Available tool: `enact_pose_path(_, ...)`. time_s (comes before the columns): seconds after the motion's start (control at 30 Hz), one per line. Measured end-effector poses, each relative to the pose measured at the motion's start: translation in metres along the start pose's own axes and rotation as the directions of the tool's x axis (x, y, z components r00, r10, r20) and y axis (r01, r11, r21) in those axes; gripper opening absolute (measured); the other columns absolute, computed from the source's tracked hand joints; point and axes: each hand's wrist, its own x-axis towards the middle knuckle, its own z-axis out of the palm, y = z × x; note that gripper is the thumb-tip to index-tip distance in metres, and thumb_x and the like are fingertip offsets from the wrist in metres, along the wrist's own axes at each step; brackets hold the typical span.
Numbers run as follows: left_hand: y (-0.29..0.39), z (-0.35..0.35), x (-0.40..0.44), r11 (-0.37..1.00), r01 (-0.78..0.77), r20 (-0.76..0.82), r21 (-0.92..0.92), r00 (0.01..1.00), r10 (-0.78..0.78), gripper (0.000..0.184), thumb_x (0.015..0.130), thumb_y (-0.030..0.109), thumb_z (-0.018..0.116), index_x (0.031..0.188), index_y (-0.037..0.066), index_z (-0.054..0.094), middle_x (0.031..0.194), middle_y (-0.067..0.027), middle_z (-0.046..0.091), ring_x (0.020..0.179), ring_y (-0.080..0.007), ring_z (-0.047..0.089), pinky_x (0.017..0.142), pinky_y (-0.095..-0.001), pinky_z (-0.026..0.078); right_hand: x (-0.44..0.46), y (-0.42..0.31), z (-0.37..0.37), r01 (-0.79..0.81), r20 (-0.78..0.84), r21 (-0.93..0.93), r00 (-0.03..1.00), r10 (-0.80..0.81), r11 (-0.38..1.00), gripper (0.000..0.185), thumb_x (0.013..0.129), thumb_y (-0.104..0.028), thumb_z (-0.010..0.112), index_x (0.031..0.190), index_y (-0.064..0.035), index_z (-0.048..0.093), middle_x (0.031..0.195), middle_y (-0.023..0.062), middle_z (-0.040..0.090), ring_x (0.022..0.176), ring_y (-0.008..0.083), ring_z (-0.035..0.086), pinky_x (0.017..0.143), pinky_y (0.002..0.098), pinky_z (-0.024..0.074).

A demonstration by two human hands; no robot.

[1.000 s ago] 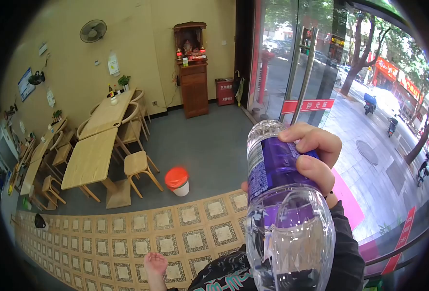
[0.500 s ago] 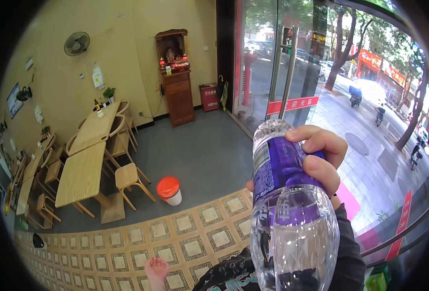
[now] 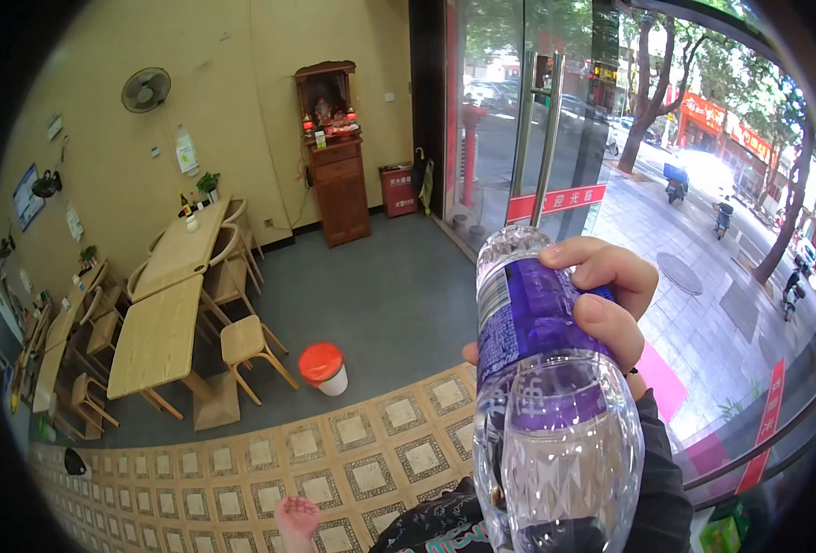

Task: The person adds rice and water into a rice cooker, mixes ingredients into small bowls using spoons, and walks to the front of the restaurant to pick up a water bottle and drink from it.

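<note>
A clear plastic bottle with a purple label is raised close to the camera, its base toward the top and its lower end cut off by the frame edge. My right hand is wrapped round the label, fingertips on the near side. Clear liquid shows inside the bottle. My left hand is low at the bottom centre, palm up with fingers slightly curled, and nothing shows in it.
Wooden tables and a stool stand at the left. A white bin with a red cover is on the grey floor. Further back are a wooden shrine cabinet and a red box. Glass doors open onto the street.
The view has turned right, so the room has shifted left and slightly down. The bottle stays in my right hand, a little further right in view.
</note>
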Motion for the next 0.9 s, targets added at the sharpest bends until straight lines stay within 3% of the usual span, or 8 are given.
enact_pose_path(0.9,0.003,-0.023,-0.026,0.998,-0.038,-0.020,-0.059,0.999,0.037,0.012,0.074,0.018,0.057,0.070,0.010,0.050,0.067,0.0011,0.049,0.066,-0.0136,0.050,0.062,-0.0292,0.041,0.007,-0.017,0.007,0.014,0.016,0.061,1.000,-0.015,0.998,0.045,0.062,-0.004,0.073,0.102,-0.0114,0.055,0.093,0.0104,0.037,0.081,0.0245,0.055,0.066,0.0313,0.0513)
